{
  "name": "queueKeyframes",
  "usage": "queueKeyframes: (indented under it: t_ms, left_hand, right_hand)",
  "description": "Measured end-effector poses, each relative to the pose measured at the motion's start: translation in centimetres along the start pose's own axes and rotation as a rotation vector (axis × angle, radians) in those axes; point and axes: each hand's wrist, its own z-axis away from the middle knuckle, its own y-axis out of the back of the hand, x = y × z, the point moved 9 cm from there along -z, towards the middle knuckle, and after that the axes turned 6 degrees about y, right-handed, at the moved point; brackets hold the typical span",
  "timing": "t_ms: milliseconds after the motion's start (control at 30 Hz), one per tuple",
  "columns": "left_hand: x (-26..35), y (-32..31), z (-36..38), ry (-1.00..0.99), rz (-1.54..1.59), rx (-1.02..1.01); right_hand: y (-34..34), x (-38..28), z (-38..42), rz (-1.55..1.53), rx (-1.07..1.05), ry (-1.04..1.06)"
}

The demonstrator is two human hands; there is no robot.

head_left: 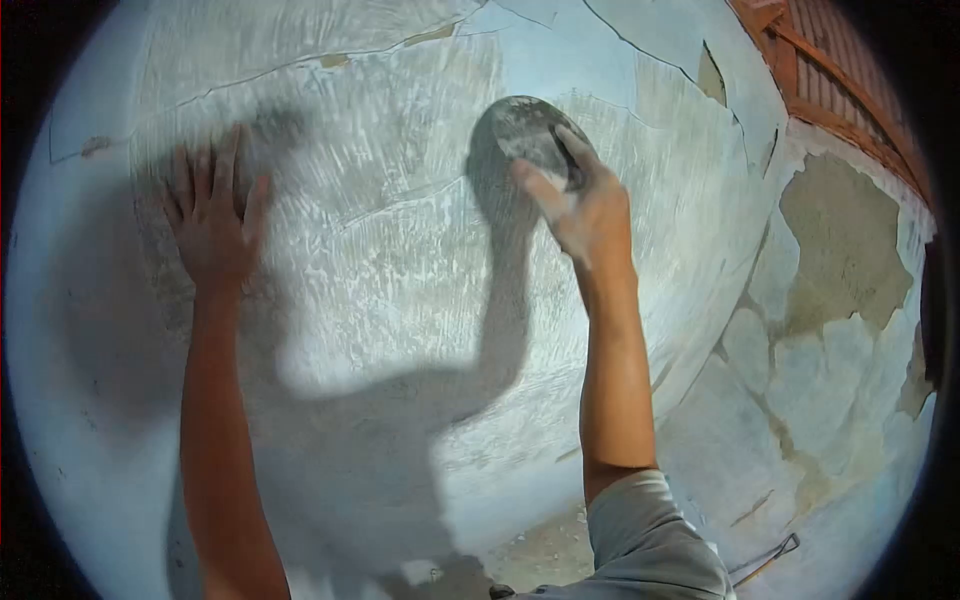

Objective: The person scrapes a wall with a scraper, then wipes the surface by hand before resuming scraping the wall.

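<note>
Disc, dark and dusted white, sits at the wall in the grasp of the right hand, thumb and fingers over its near side. Left of the disc and well apart, the left hand holds nothing, fingers spread toward the wall, contact unclear. Far below and right of the disc shows a handled tool.
</note>
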Motion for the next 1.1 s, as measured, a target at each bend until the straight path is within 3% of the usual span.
queueKeyframes:
  t_ms: [100,267,400,433,533,567,667,867,967,1067,1100]
  left_hand:
    - [-0.1,-0.3,-0.5,-0.005,0.004,0.039]
    - [-0.1,-0.1,-0.2,-0.031,0.018,0.036]
    - [-0.2,-0.9,-0.1,-0.028,-0.053,-0.012]
    - [-0.1,-0.7,0.0,-0.026,-0.032,-0.004]
    - [0.0,-0.4,-0.1,-0.028,-0.025,0.003]
    - [0.0,-0.4,-0.1,-0.029,-0.030,-0.002]
    - [-0.1,-0.3,-0.1,-0.034,0.030,0.049]
    - [-0.3,-0.6,0.0,-0.016,0.035,0.033]
    - [-0.2,-0.5,-0.2,-0.037,0.005,0.032]
    - [-0.2,-0.7,0.0,-0.055,0.000,0.022]
    - [-0.2,-0.7,-0.1,-0.056,0.004,0.024]
  right_hand:
    - [0.1,-0.2,-4.6,-0.068,0.056,0.044]
    - [0.4,-0.8,-6.2,0.173,0.055,0.219]
    - [-0.5,0.0,-4.9,0.441,-0.095,0.141]
    - [-0.2,0.7,-4.8,0.393,-0.046,0.052]
    - [0.5,-2.2,-4.4,0.730,0.035,0.258]
    - [0.6,-2.4,-4.8,0.648,0.207,0.456]
    - [-0.5,-1.4,-6.6,-0.067,-0.017,0.350]
    - [-2.2,-3.1,-2.5,0.107,0.144,0.398]
    - [-1.8,-3.4,-4.6,0.021,0.211,0.383]
    - [-0.4,-4.0,-8.3,-0.006,0.172,0.176]
    - [0.2,-4.7,-8.5,0.007,0.223,0.274]
